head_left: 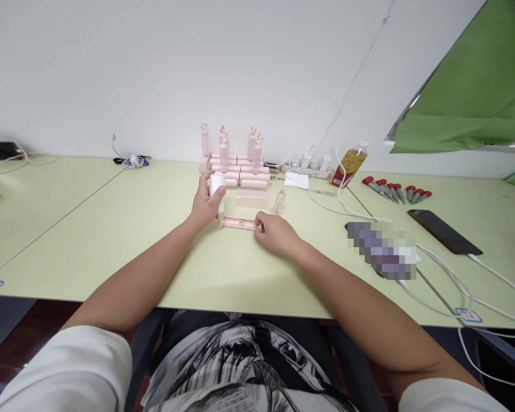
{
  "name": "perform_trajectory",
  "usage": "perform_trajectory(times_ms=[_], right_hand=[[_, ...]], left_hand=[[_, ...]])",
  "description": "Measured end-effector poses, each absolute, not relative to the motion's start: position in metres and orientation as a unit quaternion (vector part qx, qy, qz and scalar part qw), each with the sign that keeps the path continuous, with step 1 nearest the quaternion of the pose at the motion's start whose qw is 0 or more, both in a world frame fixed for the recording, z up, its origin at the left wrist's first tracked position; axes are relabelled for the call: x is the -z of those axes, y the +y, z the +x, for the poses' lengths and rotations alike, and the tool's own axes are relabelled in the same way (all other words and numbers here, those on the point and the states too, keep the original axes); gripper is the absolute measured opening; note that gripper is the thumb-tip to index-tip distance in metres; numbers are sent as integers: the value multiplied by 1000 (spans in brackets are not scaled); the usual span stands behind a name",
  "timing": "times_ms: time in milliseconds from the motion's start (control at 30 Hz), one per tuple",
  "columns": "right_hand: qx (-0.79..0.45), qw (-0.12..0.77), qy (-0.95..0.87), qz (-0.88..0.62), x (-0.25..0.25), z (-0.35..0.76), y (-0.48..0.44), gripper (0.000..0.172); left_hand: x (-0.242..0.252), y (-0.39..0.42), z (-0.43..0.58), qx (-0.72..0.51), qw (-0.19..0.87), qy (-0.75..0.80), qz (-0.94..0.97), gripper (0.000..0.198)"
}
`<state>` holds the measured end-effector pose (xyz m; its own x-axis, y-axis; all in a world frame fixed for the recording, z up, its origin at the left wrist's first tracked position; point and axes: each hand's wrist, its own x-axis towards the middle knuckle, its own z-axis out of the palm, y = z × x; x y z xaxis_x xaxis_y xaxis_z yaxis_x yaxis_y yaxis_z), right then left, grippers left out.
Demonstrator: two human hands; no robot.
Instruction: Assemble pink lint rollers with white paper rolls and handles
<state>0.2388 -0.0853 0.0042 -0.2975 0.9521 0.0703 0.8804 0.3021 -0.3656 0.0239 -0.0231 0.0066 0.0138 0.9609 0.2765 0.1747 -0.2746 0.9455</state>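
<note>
My left hand (206,203) is wrapped round a white roll (217,186), holding it upright just above the pale green table (111,229). My right hand (274,232) pinches the right end of a long pink bar (239,223) that lies flat on the table between both hands. Behind them stands a stack of pink boxes (240,171) with several pink upright tubes (223,150) on top. A clear plastic box (252,198) and a small clear tube (280,201) sit just beyond the bar.
Several red-handled screwdrivers (395,190) lie at the right, near a bottle of amber liquid (348,165) and a power strip (304,167). A black phone (444,230) and white cables (446,274) lie at the right front. A coiled cable (133,162) sits by the wall.
</note>
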Motion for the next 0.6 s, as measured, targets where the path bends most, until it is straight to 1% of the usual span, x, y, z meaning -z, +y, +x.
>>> perform_trajectory(times_ms=[167,233,300,433,600], right_hand=[[-193,195,-786,-553,-1,238,-86,13],[-198,197,-776,-566,0,238,-85,17],[-200,179,-768,-582,-1,239,-84,21],[-213,141,-772,-583,-3,240,-83,15],[-239,185,-755,-582,-4,240,-82,8]], left_hand=[[-7,-23,29,-442,495,475,578,53],[-5,-25,32,-404,539,469,571,49],[-3,-27,33,-367,575,461,568,47],[-3,-30,35,-300,612,455,574,44],[-7,-35,37,-280,632,441,573,43]])
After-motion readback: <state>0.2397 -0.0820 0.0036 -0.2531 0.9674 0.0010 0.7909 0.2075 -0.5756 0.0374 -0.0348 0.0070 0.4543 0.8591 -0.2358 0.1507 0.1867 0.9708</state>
